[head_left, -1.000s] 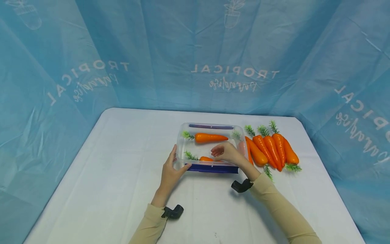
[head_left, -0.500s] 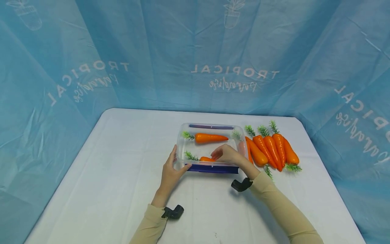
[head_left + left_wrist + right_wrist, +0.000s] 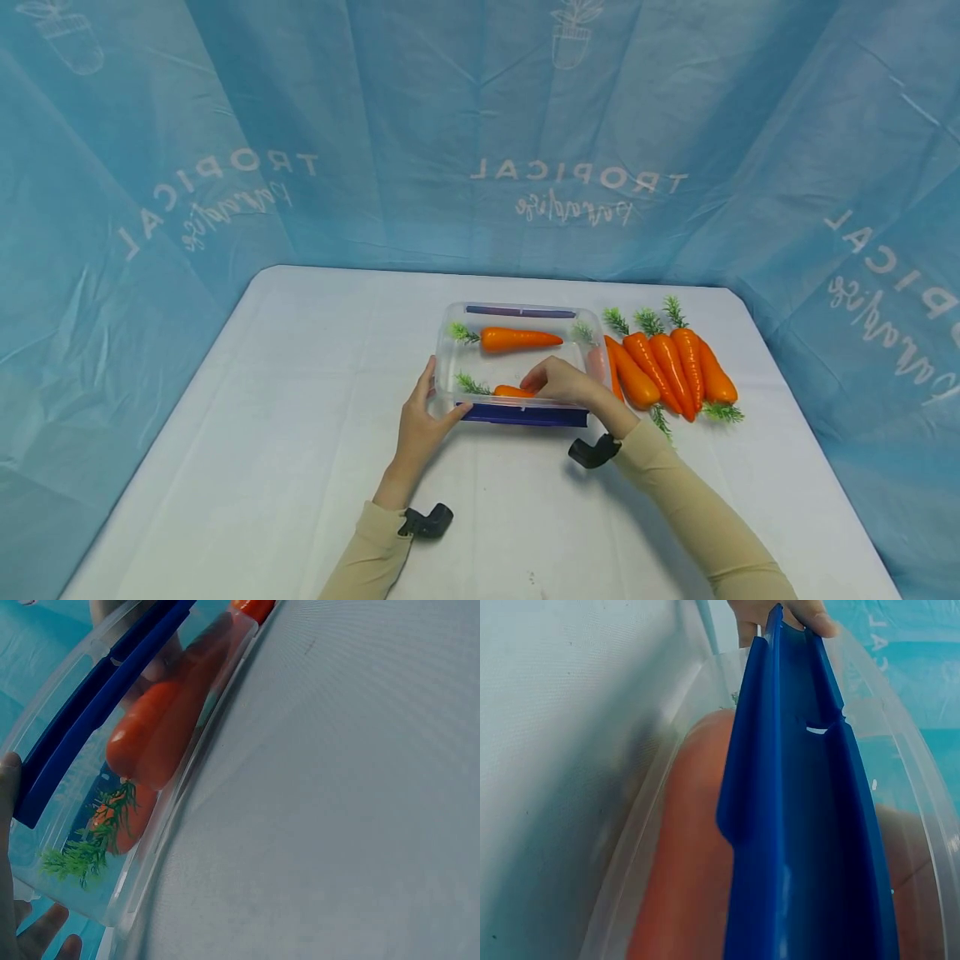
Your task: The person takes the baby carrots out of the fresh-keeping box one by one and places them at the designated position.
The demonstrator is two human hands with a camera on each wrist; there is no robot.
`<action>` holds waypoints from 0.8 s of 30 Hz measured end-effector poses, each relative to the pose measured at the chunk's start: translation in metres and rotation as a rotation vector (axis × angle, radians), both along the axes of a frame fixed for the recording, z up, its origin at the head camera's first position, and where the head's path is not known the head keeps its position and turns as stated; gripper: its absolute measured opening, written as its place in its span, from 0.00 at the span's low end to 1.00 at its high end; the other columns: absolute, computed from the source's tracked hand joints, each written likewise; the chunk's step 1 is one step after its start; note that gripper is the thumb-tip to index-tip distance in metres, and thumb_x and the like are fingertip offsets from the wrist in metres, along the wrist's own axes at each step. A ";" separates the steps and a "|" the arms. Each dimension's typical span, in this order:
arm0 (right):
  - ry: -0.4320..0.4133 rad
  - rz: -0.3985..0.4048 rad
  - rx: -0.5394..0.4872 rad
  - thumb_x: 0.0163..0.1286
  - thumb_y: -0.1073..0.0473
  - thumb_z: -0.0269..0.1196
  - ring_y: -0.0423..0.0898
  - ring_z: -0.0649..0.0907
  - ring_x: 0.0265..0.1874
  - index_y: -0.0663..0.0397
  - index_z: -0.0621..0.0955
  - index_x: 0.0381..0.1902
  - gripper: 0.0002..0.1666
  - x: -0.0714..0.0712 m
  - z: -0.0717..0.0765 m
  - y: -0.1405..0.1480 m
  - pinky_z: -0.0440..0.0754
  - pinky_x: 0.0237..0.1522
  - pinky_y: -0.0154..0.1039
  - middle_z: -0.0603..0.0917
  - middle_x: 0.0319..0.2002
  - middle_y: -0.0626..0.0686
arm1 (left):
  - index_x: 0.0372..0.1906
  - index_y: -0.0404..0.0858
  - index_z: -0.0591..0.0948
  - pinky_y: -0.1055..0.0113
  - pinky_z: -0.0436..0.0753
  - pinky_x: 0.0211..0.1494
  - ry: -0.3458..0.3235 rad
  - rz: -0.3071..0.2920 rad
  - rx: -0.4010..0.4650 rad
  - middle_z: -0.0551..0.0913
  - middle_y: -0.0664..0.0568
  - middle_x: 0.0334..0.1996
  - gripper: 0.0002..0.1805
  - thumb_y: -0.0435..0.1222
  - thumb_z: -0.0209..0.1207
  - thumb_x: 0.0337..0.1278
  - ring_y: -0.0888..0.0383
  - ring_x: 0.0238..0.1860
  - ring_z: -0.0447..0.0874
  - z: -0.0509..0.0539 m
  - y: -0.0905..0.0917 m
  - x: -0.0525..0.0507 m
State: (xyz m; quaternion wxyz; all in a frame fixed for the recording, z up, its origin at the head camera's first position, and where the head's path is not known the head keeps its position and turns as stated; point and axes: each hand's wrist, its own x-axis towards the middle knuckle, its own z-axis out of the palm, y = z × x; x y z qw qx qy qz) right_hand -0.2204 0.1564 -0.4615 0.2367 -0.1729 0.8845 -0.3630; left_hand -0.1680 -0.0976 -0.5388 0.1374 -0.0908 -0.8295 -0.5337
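A clear plastic container (image 3: 480, 367) with blue latches (image 3: 521, 414) stands on the white table. My left hand (image 3: 420, 425) holds its near left corner, thumb at the front rim and fingers along the left side. Inside, one carrot (image 3: 520, 339) lies lengthwise toward the back, green tuft to the left. A second carrot (image 3: 512, 391) lies along the front wall, also seen through the plastic in the left wrist view (image 3: 146, 739). My right hand (image 3: 562, 383) reaches over the right side into the container, fingers curled onto this front carrot. The container's front wall and latch partly hide those fingertips.
Several more carrots (image 3: 663, 375) lie side by side on the table, right of the container. One of them shows through its right wall. Blue printed sheeting (image 3: 480, 217) hangs behind and beside the white table (image 3: 300, 400).
My right hand has lowered a little, from just above the front carrot onto it. My left hand and the container have stayed in place.
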 end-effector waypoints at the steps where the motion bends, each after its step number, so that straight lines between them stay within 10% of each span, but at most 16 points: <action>1: 0.002 0.000 0.001 0.56 0.70 0.63 0.45 0.83 0.36 0.68 0.84 0.44 0.15 0.000 0.000 0.000 0.83 0.50 0.43 0.87 0.40 0.61 | 0.74 0.45 0.57 0.54 0.74 0.65 0.002 0.001 -0.001 0.64 0.45 0.71 0.52 0.43 0.72 0.44 0.44 0.63 0.73 0.000 0.000 0.000; 24: 0.197 -0.169 -0.124 0.52 0.59 0.74 0.51 0.85 0.42 0.61 0.85 0.46 0.23 0.005 0.000 0.004 0.84 0.49 0.45 0.87 0.43 0.59 | 0.74 0.43 0.57 0.52 0.75 0.65 -0.002 0.006 -0.018 0.65 0.44 0.71 0.52 0.44 0.72 0.44 0.44 0.62 0.74 0.002 0.000 0.000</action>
